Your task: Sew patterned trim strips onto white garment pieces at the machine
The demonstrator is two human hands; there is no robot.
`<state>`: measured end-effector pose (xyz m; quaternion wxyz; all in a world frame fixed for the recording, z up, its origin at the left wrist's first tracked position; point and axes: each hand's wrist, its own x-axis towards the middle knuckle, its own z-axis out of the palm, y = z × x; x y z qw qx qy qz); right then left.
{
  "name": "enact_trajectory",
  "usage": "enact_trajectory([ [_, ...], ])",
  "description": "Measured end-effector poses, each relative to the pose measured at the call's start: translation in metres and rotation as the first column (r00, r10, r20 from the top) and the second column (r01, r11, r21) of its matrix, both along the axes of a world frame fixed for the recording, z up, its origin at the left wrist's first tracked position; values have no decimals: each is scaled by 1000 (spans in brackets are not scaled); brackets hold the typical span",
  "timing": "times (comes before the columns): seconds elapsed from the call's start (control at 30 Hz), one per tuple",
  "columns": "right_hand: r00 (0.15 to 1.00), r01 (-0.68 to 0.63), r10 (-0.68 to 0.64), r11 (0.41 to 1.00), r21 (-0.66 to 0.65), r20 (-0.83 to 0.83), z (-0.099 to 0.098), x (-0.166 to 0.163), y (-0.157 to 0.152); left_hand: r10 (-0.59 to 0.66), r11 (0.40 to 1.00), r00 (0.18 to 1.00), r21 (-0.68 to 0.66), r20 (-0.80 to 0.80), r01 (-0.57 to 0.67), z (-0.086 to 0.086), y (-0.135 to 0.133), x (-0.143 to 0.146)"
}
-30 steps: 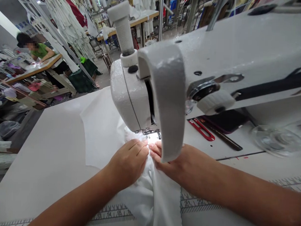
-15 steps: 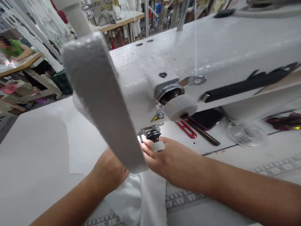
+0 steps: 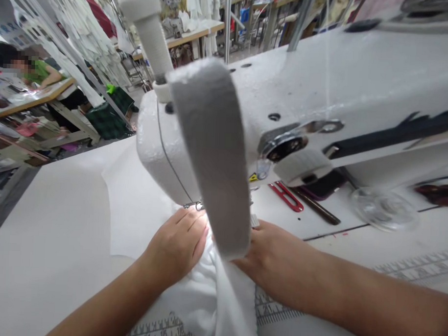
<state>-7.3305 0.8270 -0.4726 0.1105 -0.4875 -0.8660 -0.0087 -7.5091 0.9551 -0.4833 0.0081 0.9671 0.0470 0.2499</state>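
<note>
a white cloth [image 3: 221, 298] lay in folds on the bench [image 3: 48, 240], running from under a sewing machine [image 3: 311, 87] toward the near edge and across a ruler [image 3: 426, 261]. the left hand [image 3: 179, 242] rested on it, palm down, fingers close together, tips at the lit spot under the machine; whether they pinched the cloth could not be told. the right hand [image 3: 270, 253] reached in from the bench's right side, fingertips hidden behind a pale guard [image 3: 213, 158], so its grip could not be told. on the bench's right half lay a red tool [image 3: 297, 206], a brown stick [image 3: 320, 207] and a clear disc [image 3: 384, 208]. beyond the far left corner was a person in green [image 3: 38, 73].
</note>
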Motion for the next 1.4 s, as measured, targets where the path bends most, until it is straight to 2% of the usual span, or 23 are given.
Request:
enact_trajectory([
  [0.1,1000,-8,8,999,-43,-11,-1,2,2,8,1000,1000,7,-9,-8,0,1,1],
  [0.23,1000,10,-10,1000,-29,-4,-1,4,5,19,1000,1000,12,-20,-19,-3,3,-1],
  [0.5,997,17,-16,1000,-8,72,-2,6,10,-11,998,1000,-67,1,11,-6,8,0],
  [0.73,999,22,-22,1000,6,44,-4,8,11,90,992,993,-86,-79,-96,-7,8,-3],
  [0.9,998,41,-41,999,-3,46,-3,7,11,16,997,999,-76,-29,-18,-5,11,-2],
  [1.17,996,78,-76,996,-48,43,-7,3,9,62,998,997,-4,-46,-62,-5,10,-1],
  [1.27,996,88,-88,995,-49,-1,-4,4,11,58,998,998,-2,-19,-58,-4,10,0],
  [1.4,979,127,-138,989,-79,-150,4,10,14,96,994,995,-50,-2,-96,-2,9,2],
])
